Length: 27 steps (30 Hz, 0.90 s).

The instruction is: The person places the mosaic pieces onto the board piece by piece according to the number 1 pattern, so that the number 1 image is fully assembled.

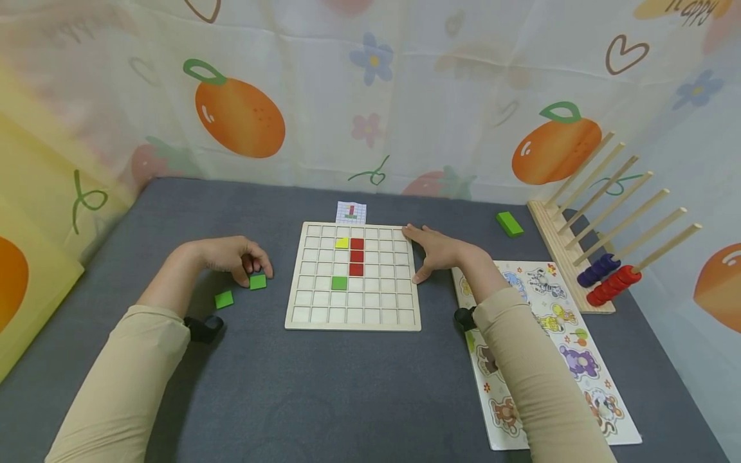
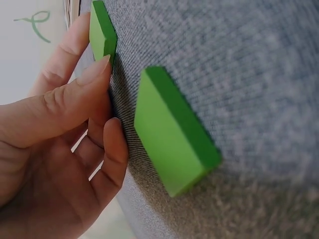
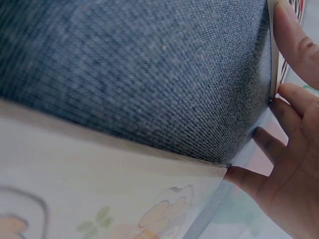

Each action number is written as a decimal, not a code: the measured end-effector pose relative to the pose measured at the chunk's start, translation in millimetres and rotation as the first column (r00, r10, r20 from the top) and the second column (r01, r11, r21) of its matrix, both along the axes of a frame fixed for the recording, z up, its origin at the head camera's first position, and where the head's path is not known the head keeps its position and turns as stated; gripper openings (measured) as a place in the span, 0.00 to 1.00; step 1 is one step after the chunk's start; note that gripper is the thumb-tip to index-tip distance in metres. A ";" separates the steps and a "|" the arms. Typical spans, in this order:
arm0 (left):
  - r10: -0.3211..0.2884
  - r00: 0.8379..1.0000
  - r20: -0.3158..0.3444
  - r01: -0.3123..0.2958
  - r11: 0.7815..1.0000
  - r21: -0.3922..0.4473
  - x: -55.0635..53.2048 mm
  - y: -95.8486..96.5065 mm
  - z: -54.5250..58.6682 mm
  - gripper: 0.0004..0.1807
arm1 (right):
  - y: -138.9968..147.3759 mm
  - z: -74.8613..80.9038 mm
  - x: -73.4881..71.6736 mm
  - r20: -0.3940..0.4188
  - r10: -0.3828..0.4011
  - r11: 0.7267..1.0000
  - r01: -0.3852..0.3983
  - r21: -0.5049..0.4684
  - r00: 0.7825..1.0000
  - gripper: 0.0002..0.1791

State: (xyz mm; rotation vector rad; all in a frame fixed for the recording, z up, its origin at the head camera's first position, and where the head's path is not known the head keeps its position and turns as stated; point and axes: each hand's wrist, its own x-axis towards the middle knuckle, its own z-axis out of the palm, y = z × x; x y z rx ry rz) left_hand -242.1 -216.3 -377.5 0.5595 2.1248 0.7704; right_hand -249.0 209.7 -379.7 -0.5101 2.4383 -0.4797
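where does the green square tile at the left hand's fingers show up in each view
Head: the green square tile is left of centre, at the left hand.
Left wrist: that tile is near the top, left of centre.
Right wrist: not in it.
Shared landmark: the grey tablecloth, in all three.

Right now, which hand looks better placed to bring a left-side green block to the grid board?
Likely the left hand: its thumb and finger are at a green block. The right hand touches the right side of the grid board, farther from that block.
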 end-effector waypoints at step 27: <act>-0.026 0.999 -0.043 0.026 1.000 -0.012 4.7 6.6 3.6 0.16 | 0.3 0.1 0.3 -0.002 0.004 1.000 -0.004 -0.004 1.000 0.62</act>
